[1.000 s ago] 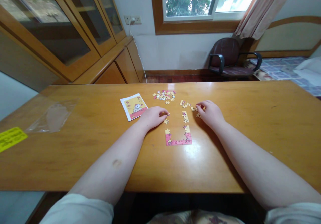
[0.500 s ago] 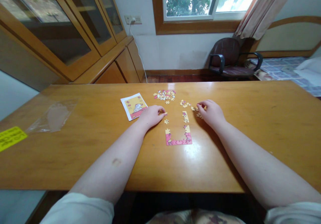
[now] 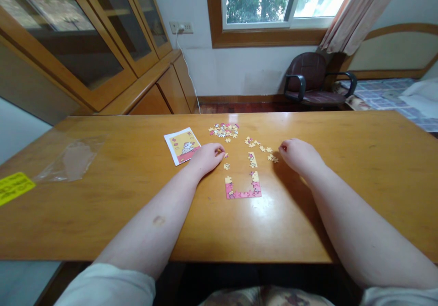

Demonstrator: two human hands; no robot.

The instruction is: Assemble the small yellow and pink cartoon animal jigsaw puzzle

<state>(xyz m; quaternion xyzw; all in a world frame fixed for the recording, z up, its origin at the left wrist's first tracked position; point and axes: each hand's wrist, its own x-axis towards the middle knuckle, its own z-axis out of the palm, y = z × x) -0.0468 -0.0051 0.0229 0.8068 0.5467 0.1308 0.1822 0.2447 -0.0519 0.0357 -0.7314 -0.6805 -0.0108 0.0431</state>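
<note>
My left hand [image 3: 208,156] rests on the table with thumb and forefinger closed on a small puzzle piece [image 3: 226,155]. Just below that lies a single yellow piece [image 3: 226,166]. A U-shaped run of joined puzzle border [image 3: 243,194], pink at the bottom, sits in the middle, and a separate short joined strip [image 3: 252,160] lies above its right side. My right hand [image 3: 298,154] hovers right of a scattered line of loose yellow pieces [image 3: 263,149], its fingers curled together; whatever they may hold is hidden.
A heap of mixed puzzle pieces [image 3: 224,130] lies toward the far edge. The picture card [image 3: 181,144] is left of it, partly behind my left hand. A clear plastic bag [image 3: 77,160] and a yellow label [image 3: 15,188] are at far left. Beyond the table [image 3: 137,233] stands an armchair [image 3: 310,77].
My right hand has moved right and off the loose yellow pieces, which now show more fully. My left hand stays at the same piece.
</note>
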